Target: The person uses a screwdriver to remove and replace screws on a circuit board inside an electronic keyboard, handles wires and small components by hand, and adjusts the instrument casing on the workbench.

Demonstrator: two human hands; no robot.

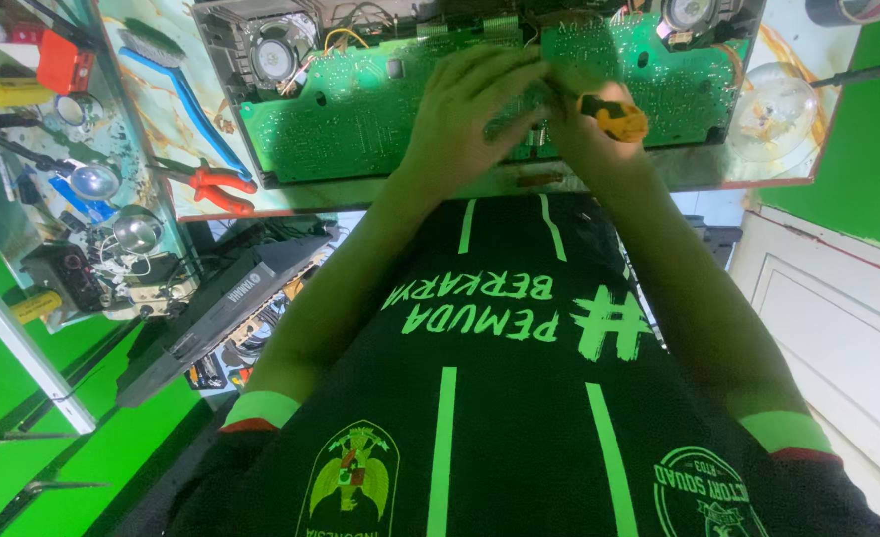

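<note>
An opened electronic device lies on the table with a long green circuit board exposed. My left hand rests flat on the middle of the board, fingers spread toward the right. My right hand is closed around a screwdriver with an orange handle, its tip hidden between the two hands on the board. Both forearms reach forward over my black shirt with green stripes.
Red-handled pliers and a blue-handled brush lie left of the board. A clear bulb sits at the right. Shelves at the left hold lamps, tools and a dark keyboard case. A white cabinet stands right.
</note>
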